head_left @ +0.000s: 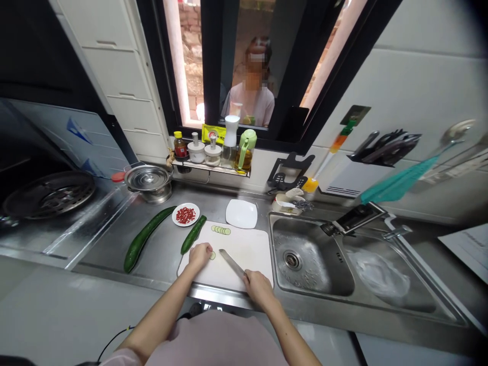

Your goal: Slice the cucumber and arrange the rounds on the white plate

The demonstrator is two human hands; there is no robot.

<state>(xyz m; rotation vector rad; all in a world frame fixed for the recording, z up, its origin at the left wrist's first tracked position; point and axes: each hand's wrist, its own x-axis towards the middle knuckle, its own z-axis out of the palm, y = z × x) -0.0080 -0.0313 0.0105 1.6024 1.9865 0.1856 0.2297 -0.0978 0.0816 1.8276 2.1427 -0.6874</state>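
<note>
My right hand (259, 287) is wrapped round the handle of a kitchen knife (231, 262), whose blade points up and left over the white cutting board (244, 249). On the board's left side my left hand (200, 256) is closed, fingers curled. A pale green cucumber slice (212, 255) shows right at its fingertips; whether the fingers pinch anything is hidden. Farther back on the board lies a row of overlapping cucumber slices (221, 230). A cut piece of cucumber (193, 234) rests at the board's left edge, just beyond my left hand.
A long whole cucumber (147, 240) lies to the left. Behind are a plate of chopped red pieces (185, 215) and a white square plate (241, 213). The sink (312, 254) adjoins on the right; a lidded steel pot (150, 183) stands back left. Bottles fill a rack (209, 167) below the window.
</note>
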